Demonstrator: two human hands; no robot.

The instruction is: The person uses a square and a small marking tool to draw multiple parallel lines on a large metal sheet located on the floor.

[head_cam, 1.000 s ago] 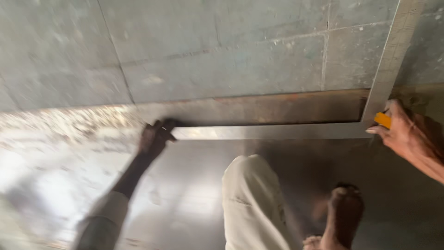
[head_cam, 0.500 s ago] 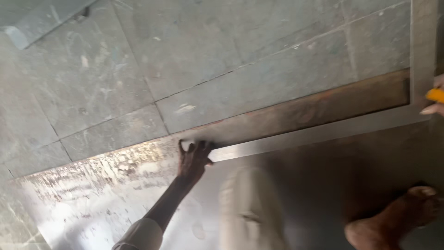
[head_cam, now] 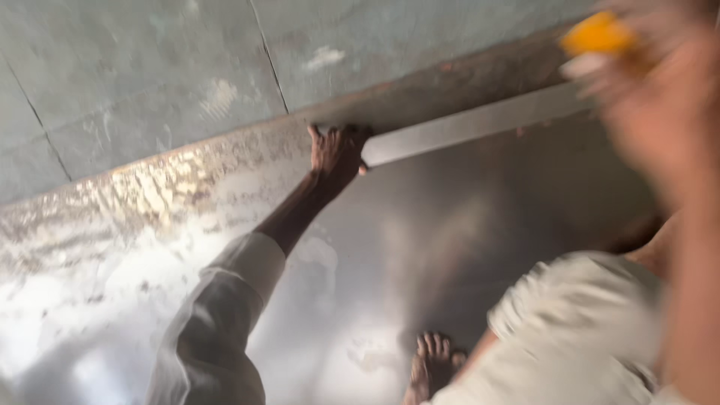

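Observation:
My left hand [head_cam: 337, 154] presses down on the left end of a long flat metal straightedge [head_cam: 472, 124] that lies across a shiny steel sheet [head_cam: 150, 255] on the floor. My right hand [head_cam: 660, 97], blurred and close to the camera at the upper right, is closed around a small yellow tool [head_cam: 596, 34], raised above the straightedge's right part. My left arm reaches out in a pale sleeve [head_cam: 217, 322].
Grey stone floor tiles [head_cam: 150, 75] lie beyond the sheet's far edge. My bent knee in light trousers [head_cam: 570, 337] and a bare foot [head_cam: 435, 360] rest on the sheet at the lower right.
The view has swung left and closer. My right hand with the yellow tool has lifted off the straightedge's right end toward the camera. My left hand stays on the left end.

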